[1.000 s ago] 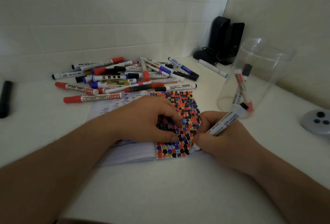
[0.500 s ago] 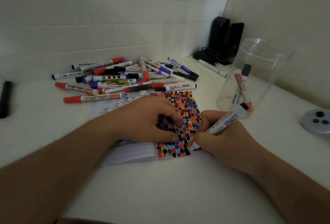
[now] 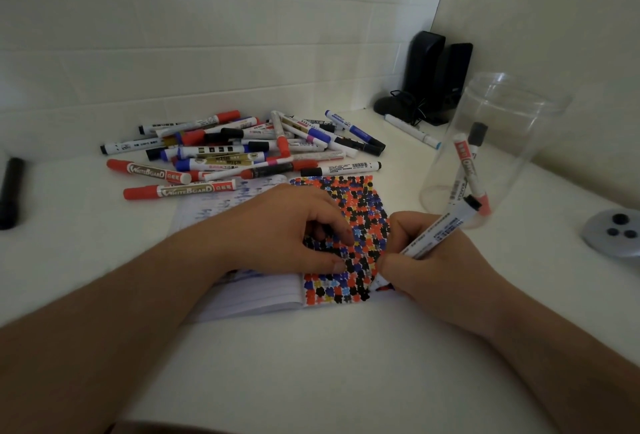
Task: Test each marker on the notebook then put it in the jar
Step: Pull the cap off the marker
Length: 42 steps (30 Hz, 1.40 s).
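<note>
A small notebook (image 3: 363, 198) lies open on the white desk, its right page filled with red, black and blue blots. My left hand (image 3: 287, 226) rests on it, bent fingertips and thumb pressing the page down. My right hand (image 3: 433, 267) grips a white marker (image 3: 436, 233) like a pen, its tip touching the page's lower right corner. A clear jar (image 3: 502, 115) stands upright to the right with two markers (image 3: 465, 170) leaning inside. Behind the notebook lies a pile of markers (image 3: 242, 153).
Two black speakers (image 3: 436, 73) stand in the back corner, with one loose marker (image 3: 412, 130) in front of them. A grey round device (image 3: 614, 233) lies at the right edge and a black object (image 3: 12, 191) at the far left. Walls close off the back and right.
The marker tip has crept slightly down the page toward its lower right corner. My left hand has stayed in place on the notebook.
</note>
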{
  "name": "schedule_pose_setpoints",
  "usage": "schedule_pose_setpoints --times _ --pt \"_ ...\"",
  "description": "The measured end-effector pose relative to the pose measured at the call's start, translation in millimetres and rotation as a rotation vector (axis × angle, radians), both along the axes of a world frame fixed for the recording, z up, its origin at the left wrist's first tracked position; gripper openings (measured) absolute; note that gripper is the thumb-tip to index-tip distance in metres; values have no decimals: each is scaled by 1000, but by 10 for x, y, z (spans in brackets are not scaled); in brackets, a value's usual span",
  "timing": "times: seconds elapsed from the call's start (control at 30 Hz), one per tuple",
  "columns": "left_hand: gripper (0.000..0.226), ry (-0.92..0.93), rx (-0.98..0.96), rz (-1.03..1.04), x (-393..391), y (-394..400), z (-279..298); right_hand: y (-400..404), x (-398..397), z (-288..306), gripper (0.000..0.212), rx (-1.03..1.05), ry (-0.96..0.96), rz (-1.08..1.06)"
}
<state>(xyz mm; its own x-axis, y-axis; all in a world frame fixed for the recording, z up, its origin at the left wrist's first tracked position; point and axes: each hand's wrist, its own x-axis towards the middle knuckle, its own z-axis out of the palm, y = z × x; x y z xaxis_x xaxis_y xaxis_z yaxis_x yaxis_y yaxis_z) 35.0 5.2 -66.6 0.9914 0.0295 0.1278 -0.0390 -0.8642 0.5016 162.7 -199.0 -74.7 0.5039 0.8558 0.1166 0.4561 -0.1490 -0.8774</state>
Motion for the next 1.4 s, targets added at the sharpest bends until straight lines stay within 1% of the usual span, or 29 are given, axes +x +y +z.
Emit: schedule_pose_setpoints --times 0.07,0.1,0.17,0.23,0.3,0.33,0.37,0.47,0.57,0.67,0.73,0.77,0.87,1.03,1.07,1.13,1.17,1.27,1.3,1.4 --pt "26 3 13 13 6 -8 4 -6 21 -19 23 -5 -7 31" --pt "29 -2 7 33 12 -7 2 -8 30 -21 24 -7 -5 40" --pt "39 -9 -63 98 14 0 3 -11 50 -12 24 24 37 44" --pt "36 -31 -187 144 2 2 5 -8 80 4 24 124 175 51" --pt "25 -78 -324 179 -22 -11 6 -9 103 31 24 262 393 77" --pt "22 -100 -381 196 -37 -23 10 -10 116 42 25 318 469 93" --pt "21 -128 -405 211 -43 -30 14 -13 128 49 28 355 502 105" --pt "27 -228 -345 252 -39 -37 24 -21 122 94 40 377 516 130" --pt "30 -276 -455 263 -39 -45 41 -30 136 127 38 385 593 129" --pt "31 -269 -489 258 -34 -57 43 -42 165 134 55 386 657 145" --pt "31 -267 -495 259 -34 -57 45 -45 170 136 58 387 662 134" --pt "32 -267 -496 259 -36 -61 51 -43 172 135 55 384 660 126" --pt "33 -268 -478 254 -41 -72 61 -43 173 107 31 374 660 103" --pt "30 -224 -446 245 -38 -74 65 -13 131 105 32 321 616 51" --pt "29 -221 -437 243 -36 -72 63 -4 119 108 28 314 590 41" --pt "29 -222 -432 238 -41 -74 62 8 103 116 11 306 551 21" --pt "29 -223 -425 238 -42 -73 60 12 95 120 5 304 535 12" --pt "31 -237 -368 246 -45 -71 44 12 91 105 25 309 463 -33" --pt "32 -245 -362 253 -46 -74 39 15 81 108 25 312 450 -38" --pt "34 -277 -371 282 -36 -87 42 14 76 97 13 323 441 -28"
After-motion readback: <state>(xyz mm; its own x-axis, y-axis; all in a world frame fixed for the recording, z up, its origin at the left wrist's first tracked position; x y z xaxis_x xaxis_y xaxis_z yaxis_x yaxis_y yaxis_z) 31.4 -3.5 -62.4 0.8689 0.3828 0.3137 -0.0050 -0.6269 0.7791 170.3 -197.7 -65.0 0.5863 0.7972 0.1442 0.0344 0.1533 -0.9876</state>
